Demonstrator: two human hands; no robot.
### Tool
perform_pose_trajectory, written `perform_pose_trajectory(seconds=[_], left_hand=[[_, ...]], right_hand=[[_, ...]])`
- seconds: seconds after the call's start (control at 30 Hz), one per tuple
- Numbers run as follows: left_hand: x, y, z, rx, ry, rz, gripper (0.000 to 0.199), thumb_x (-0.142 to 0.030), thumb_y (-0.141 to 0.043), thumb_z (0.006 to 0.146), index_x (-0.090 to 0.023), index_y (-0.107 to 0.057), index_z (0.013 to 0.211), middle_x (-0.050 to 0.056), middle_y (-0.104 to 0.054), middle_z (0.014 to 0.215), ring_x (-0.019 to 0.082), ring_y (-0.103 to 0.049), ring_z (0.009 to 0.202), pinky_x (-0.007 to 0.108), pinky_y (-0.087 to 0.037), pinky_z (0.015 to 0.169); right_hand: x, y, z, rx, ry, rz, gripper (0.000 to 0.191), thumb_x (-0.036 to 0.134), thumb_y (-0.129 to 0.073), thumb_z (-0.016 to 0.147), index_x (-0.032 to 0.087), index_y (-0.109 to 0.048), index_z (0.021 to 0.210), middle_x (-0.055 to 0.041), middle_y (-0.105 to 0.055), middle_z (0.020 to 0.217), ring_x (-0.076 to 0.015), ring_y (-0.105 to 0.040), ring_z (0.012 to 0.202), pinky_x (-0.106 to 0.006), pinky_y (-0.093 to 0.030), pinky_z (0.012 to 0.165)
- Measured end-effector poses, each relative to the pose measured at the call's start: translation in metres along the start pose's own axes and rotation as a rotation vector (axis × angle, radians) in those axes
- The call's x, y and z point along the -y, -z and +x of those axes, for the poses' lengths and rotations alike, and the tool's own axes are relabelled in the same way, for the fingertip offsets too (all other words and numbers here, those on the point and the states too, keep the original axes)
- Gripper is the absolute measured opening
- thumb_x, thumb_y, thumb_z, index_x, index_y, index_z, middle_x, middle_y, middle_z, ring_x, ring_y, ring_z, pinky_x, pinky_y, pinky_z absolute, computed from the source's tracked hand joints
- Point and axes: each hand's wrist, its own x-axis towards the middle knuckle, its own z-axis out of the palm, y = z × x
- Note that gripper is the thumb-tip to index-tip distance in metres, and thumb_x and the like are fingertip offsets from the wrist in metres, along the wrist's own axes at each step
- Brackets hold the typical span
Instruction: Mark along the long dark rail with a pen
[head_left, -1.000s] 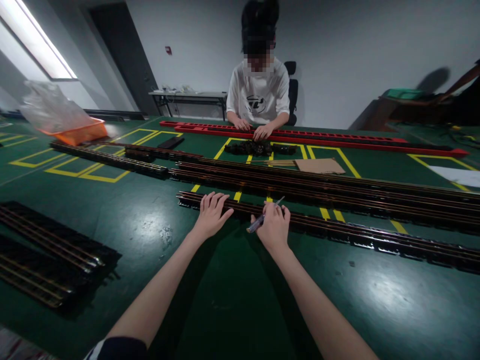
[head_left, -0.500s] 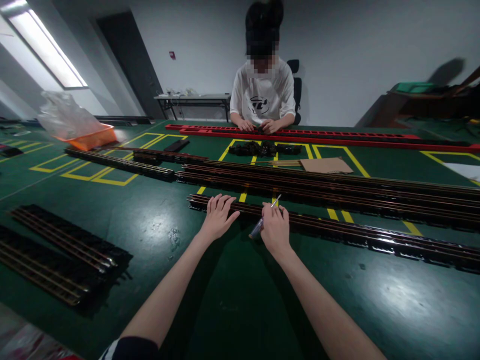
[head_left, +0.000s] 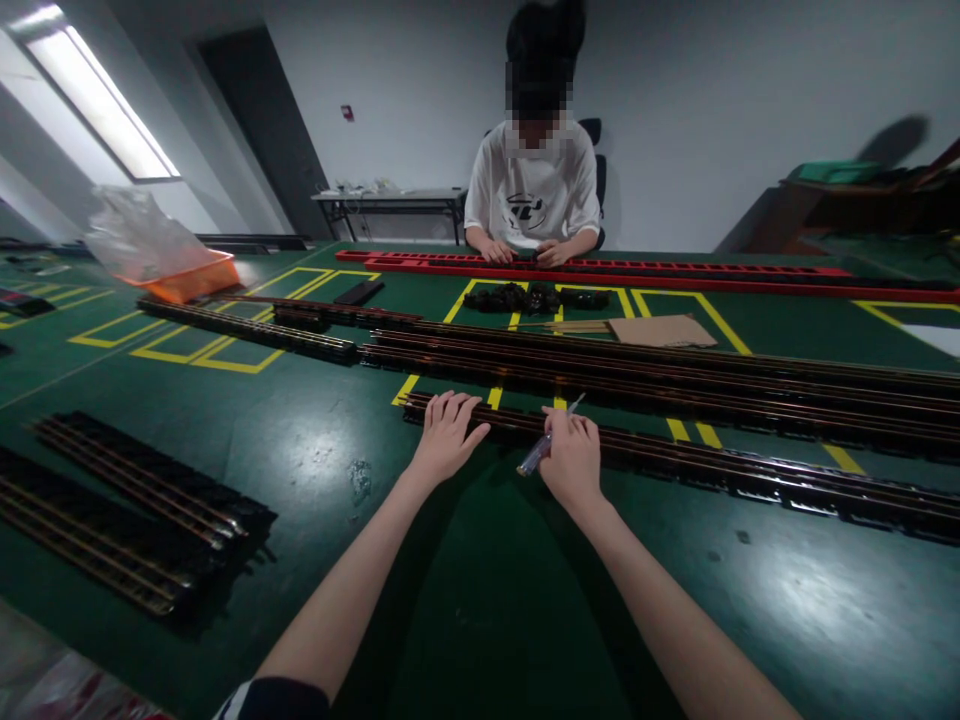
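A long black strip with copper-coloured rods [head_left: 675, 452] lies across the green table in front of me. My left hand [head_left: 448, 435] rests on the strip near its left end, fingers spread and palm down. Further right, my right hand [head_left: 571, 455] is closed around a screwdriver [head_left: 534, 457]. Its clear handle sticks out towards the lower left, and its thin metal shaft points up and right over the strip. The right fingers also rest at the strip's near edge.
Several similar strips [head_left: 637, 375] lie just beyond mine. Two shorter rodded pieces [head_left: 142, 480] are at left. An orange tray [head_left: 180, 278] holds a plastic bag. Cardboard [head_left: 664, 331] and black parts [head_left: 536, 297] lie further back. A person [head_left: 532, 190] opposite works at a red frame [head_left: 675, 270].
The strip under my hands has slid a little to the right, and both hands have moved right with it. The screwdriver stays in my right hand. The view has shifted slightly.
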Motion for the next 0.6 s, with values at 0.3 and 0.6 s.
perform_pose_trajectory(seconds=[0.3, 0.6], left_hand=[[-0.002, 0.004, 0.000, -0.013, 0.021, -0.103, 0.037, -0.037, -0.039, 0.096, -0.020, -0.054, 0.126, 0.008, -0.057, 0.125, 0.025, -0.040, 0.126, 0.046, -0.021, 0.114], [0.024, 0.011, 0.006, -0.536, 0.505, -0.276, 0.025, -0.024, -0.045, 0.088, -0.017, -0.059, 0.108, 0.013, -0.057, 0.118, 0.027, -0.048, 0.118, 0.046, -0.033, 0.105]], right_hand=[[-0.008, -0.001, -0.003, 0.026, 0.049, 0.009, 0.031, -0.002, -0.045, 0.063, 0.022, -0.041, 0.082, -0.0130, -0.071, 0.100, -0.0278, -0.065, 0.089, -0.041, -0.040, 0.085], [-0.003, 0.002, -0.003, 0.029, 0.019, -0.010, 0.030, -0.002, -0.045, 0.064, 0.021, -0.042, 0.083, -0.0137, -0.071, 0.099, -0.0289, -0.065, 0.088, -0.042, -0.040, 0.086]])
